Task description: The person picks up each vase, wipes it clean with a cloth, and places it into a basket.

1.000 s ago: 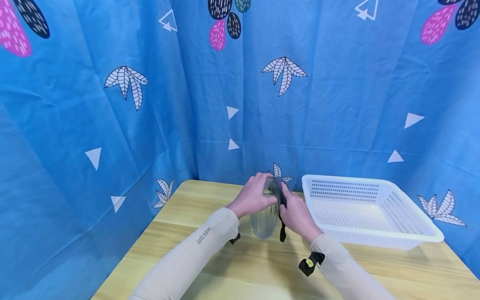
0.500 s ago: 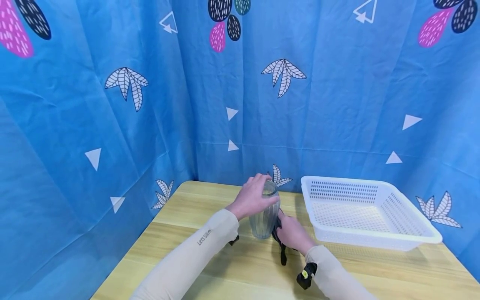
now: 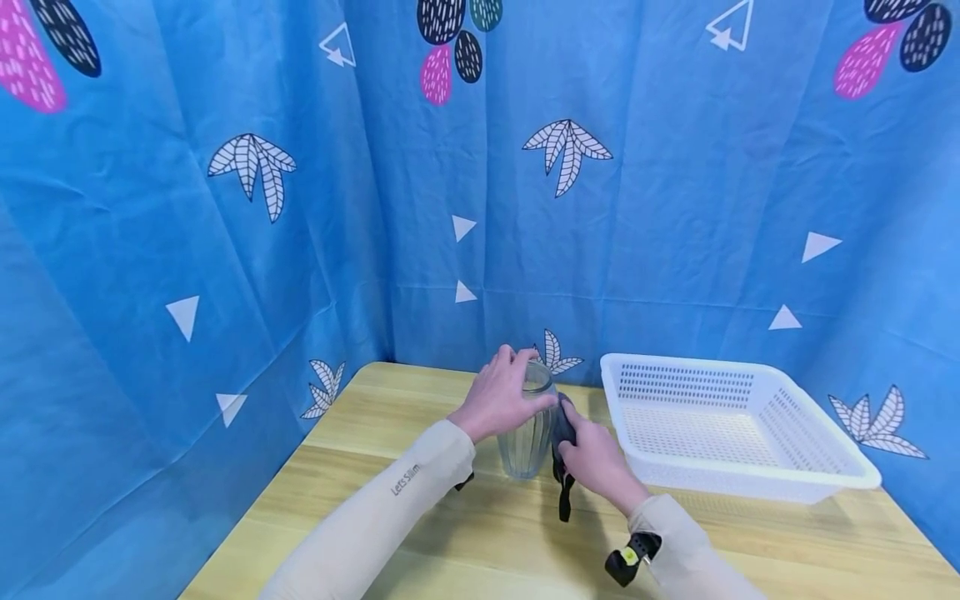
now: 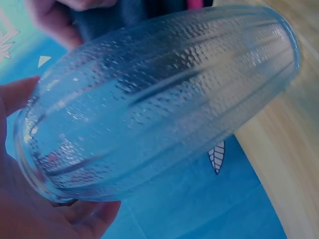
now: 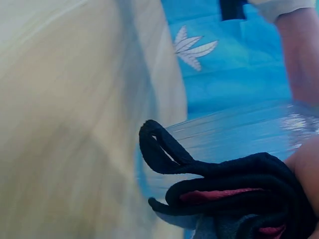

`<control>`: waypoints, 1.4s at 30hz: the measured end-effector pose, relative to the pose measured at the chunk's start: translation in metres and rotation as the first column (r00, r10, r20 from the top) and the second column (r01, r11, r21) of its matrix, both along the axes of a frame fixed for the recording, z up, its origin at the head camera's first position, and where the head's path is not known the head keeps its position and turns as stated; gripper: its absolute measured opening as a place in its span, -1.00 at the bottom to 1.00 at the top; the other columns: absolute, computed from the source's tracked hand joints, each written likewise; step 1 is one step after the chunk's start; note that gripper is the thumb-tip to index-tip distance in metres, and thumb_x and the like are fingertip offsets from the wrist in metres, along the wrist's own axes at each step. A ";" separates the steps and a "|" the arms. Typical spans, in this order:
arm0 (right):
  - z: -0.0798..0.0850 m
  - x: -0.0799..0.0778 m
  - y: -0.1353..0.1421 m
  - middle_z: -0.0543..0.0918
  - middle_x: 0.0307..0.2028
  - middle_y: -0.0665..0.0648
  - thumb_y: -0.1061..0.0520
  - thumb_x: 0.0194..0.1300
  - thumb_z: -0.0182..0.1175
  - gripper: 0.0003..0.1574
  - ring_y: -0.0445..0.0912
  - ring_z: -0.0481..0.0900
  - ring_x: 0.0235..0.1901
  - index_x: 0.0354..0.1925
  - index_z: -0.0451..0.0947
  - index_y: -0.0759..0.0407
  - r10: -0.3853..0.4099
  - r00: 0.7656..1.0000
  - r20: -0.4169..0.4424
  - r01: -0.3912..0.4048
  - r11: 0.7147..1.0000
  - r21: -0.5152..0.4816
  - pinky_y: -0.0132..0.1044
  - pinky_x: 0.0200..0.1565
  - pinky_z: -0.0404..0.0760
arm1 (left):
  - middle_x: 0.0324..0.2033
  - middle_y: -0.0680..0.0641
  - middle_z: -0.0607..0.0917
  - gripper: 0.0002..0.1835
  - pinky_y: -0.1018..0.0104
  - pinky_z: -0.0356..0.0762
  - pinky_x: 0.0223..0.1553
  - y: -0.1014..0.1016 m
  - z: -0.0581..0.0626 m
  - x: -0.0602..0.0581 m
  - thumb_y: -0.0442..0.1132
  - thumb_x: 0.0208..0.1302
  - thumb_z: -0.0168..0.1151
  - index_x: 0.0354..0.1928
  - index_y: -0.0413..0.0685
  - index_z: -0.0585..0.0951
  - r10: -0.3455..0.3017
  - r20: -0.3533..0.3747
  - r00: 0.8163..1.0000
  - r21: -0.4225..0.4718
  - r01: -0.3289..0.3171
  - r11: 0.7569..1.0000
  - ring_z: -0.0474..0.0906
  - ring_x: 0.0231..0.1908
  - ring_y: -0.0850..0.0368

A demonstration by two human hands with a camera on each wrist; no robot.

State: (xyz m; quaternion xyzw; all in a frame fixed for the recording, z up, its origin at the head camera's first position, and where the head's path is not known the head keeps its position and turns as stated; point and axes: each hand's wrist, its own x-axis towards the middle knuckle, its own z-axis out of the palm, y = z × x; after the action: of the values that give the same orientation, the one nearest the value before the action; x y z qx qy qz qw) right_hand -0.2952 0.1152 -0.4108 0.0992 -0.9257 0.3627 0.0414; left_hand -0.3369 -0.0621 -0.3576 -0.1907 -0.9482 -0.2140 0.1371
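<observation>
A clear ribbed glass vase (image 3: 523, 450) stands upright on the wooden table. My left hand (image 3: 497, 402) grips it near the rim, thumb on the near side and fingers on the far side. In the left wrist view the dimpled wall of the vase (image 4: 164, 104) fills the middle. My right hand (image 3: 598, 457) holds a folded dark cloth (image 3: 564, 429) at the vase's right side. In the right wrist view this cloth (image 5: 224, 169) shows black edging, pink inner folds and a black loop hanging out. Whether it touches the glass is hard to tell.
A white perforated plastic basket (image 3: 738, 475) stands to the right of my right hand. The wooden table (image 3: 420, 417) ends at a blue patterned curtain (image 3: 525, 208) behind and on the left. A black strap with a small device (image 3: 633, 558) sits on my right wrist.
My right hand went down along the vase's right side with the cloth, then came part of the way back up. My left hand stays at the rim.
</observation>
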 end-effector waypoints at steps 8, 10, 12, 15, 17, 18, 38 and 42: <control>0.032 0.007 0.002 0.52 0.24 0.42 0.27 0.32 0.08 -0.11 -0.06 0.62 -0.51 0.57 0.11 0.07 0.009 0.977 -0.211 -0.009 1.000 0.001 -0.19 -0.46 0.55 | 0.09 -0.07 0.39 -0.18 0.12 0.48 -0.02 0.002 0.008 0.005 0.18 0.27 0.29 0.50 0.11 0.26 -0.052 0.076 0.996 0.071 0.047 0.996 0.41 -0.06 0.03; 0.035 0.006 0.000 0.49 0.30 0.39 0.27 0.32 0.08 -0.14 0.07 0.69 -0.27 0.55 0.16 0.06 0.012 0.958 -0.285 -0.001 0.999 0.036 -0.09 -0.31 0.59 | 0.07 -0.06 0.38 -0.17 0.12 0.46 0.03 0.003 0.008 0.003 0.13 0.24 0.30 0.49 0.09 0.26 -0.061 0.078 0.995 0.077 0.055 0.996 0.38 -0.03 0.03; 0.036 0.004 0.000 0.48 0.31 0.39 0.28 0.31 0.09 -0.15 0.19 0.64 -0.02 0.53 0.19 0.09 0.014 0.942 -0.334 0.007 0.998 0.062 0.01 -0.14 0.60 | 0.06 -0.04 0.38 -0.16 0.14 0.44 0.04 0.004 0.006 0.002 0.10 0.19 0.31 0.49 0.07 0.26 -0.063 0.069 0.996 0.074 0.058 0.996 0.37 -0.02 0.04; 0.035 -0.003 -0.002 0.47 0.31 0.42 0.29 0.33 0.08 -0.15 0.24 0.59 0.10 0.54 0.16 0.13 0.018 0.949 -0.314 0.008 0.997 0.082 0.08 -0.04 0.57 | 0.07 -0.01 0.39 -0.14 0.14 0.43 0.05 0.004 0.005 -0.001 0.08 0.13 0.31 0.48 0.07 0.27 -0.062 0.045 0.997 0.072 0.058 0.996 0.36 -0.01 0.05; 0.032 -0.009 -0.003 0.46 0.30 0.45 0.30 0.35 0.06 -0.15 0.23 0.60 0.02 0.55 0.12 0.17 0.020 0.963 -0.268 0.005 0.996 0.091 0.06 -0.08 0.58 | 0.10 0.00 0.39 -0.14 0.13 0.43 0.06 0.005 0.004 -0.003 0.09 0.12 0.31 0.47 0.07 0.28 -0.061 0.031 0.998 0.075 0.059 0.995 0.36 0.00 0.05; 0.030 -0.011 -0.003 0.46 0.30 0.46 0.30 0.35 0.05 -0.15 0.21 0.61 -0.01 0.55 0.10 0.19 0.017 0.969 -0.247 0.007 0.995 0.097 0.04 -0.10 0.58 | 0.11 0.00 0.39 -0.14 0.13 0.43 0.07 0.005 0.004 -0.003 0.09 0.12 0.31 0.47 0.08 0.28 -0.061 0.027 0.998 0.075 0.059 0.995 0.37 0.01 0.05; -0.031 -0.013 -0.003 0.69 -0.38 0.16 0.29 0.38 0.05 -0.20 -0.12 0.55 -0.64 0.52 0.10 0.37 0.078 0.996 0.050 -0.079 0.996 0.032 -0.22 -0.46 0.50 | 0.21 -0.05 0.27 -0.09 0.12 0.48 0.09 0.003 0.002 0.002 0.27 0.24 0.20 0.53 0.04 0.18 -0.025 0.060 0.998 0.067 0.021 0.998 0.24 0.14 0.05; -0.022 -0.002 -0.002 0.61 -0.56 0.05 0.26 0.39 0.02 -0.17 -0.12 0.52 -0.69 0.56 0.05 0.25 0.047 0.996 0.077 -0.046 0.999 -0.011 -0.21 -0.55 0.45 | 0.18 -0.06 0.32 -0.08 0.15 0.49 0.03 0.004 0.001 0.005 0.34 0.22 0.19 0.51 0.04 0.23 0.017 0.051 0.999 0.005 -0.017 1.000 0.29 0.08 0.05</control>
State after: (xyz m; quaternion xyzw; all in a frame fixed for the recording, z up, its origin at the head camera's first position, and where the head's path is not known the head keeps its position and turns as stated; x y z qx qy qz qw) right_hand -0.2969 0.1133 -0.4328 0.1066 -0.9223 0.3714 -0.0023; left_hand -0.3323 -0.0585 -0.3568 -0.1769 -0.9524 -0.2199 0.1154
